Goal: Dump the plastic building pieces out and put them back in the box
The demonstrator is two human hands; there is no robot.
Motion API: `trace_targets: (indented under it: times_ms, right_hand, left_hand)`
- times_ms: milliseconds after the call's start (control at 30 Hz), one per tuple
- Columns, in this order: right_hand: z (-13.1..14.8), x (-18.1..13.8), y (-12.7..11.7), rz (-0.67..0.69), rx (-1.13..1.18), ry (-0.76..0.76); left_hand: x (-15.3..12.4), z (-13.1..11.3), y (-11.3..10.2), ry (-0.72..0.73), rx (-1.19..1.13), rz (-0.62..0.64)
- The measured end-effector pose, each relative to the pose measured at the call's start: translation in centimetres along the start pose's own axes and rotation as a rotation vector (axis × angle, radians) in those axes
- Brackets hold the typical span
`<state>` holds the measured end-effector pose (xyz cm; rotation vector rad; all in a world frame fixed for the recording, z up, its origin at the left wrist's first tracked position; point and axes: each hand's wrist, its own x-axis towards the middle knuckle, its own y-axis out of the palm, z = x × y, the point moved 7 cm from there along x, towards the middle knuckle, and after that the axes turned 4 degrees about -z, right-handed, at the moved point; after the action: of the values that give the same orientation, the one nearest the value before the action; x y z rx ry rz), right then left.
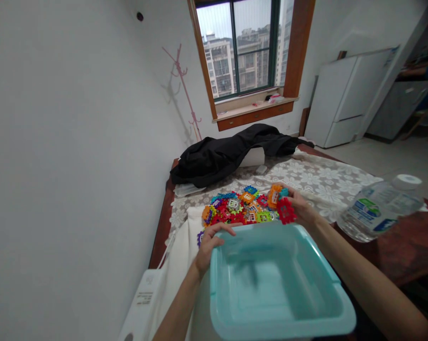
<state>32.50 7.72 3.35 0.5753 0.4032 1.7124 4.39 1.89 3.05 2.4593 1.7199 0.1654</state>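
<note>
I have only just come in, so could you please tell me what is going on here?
A person's left grip holds the far-left corner of a turquoise tub. The right grip has a few plastic pieces, red and orange among them, by the tub's far rim. A pile of similar pieces lies to their left on the cloth-covered table.

A room in a home

A domestic setting is indicated by the furnishings. The worktop is partly covered by a flower-patterned lace cloth, and bright, toy-like plastic pieces are heaped there. A pink coat stand and a white fridge are set beyond. Through the wood-framed window, multi-storey buildings are seen.
</note>
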Motion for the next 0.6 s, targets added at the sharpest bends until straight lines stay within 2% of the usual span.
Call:
trace_targets:
  times_ms: [67, 167, 200, 233, 267, 300, 367, 400, 467, 533, 600]
  right_hand:
    - [0.3, -1.0, 1.6, 0.203, -0.096, 0.061]
    - [-0.3, -2.8, 4.4, 0.615, -0.217, 0.217]
    - [-0.5, -3.2, 5.0, 0.711, -0.226, 0.252]
    - [-0.6, -3.1, 5.3, 0.743, -0.212, 0.246]
    - [-0.7, -2.5, 5.1, 0.699, -0.189, 0.201]
    - [-0.7, -1.4, 4.5, 0.583, -0.176, 0.125]
    - [-0.9, 0.8, 2.0, 0.25, -0.25, -0.039]
    - [-1.2, 1.6, 0.6, 0.098, -0.373, -0.095]
    - [-2.0, 2.6, -1.3, -0.079, -0.74, -0.18]
    - [-3.3, 3.0, -1.9, -0.081, -1.093, -0.21]
    - [-5.2, 3.0, -1.9, 0.015, -1.33, -0.178]
  left_hand:
    - [0.0, -0.1, 0.0, 0.003, -0.002, -0.002]
    - [0.0, -0.3, 0.1, 0.02, 0.01, 0.006]
    - [0.0, -0.3, 0.1, 0.024, 0.014, 0.005]
    - [0.1, -0.4, 0.1, 0.025, 0.013, 0.003]
    - [0.1, -0.4, 0.1, 0.025, 0.009, -0.001]
    - [0.1, -0.3, 0.1, 0.024, 0.006, -0.003]
    - [0.0, -0.2, 0.1, 0.015, -0.002, -0.003]
    - [0.0, -0.1, 0.1, 0.008, -0.006, -0.002]
    - [0.0, 0.2, 0.0, -0.007, -0.017, -0.001]
    - [0.0, 0.5, -0.1, -0.025, -0.035, 0.0]
    - [0.1, 0.7, -0.2, -0.033, -0.04, 0.005]
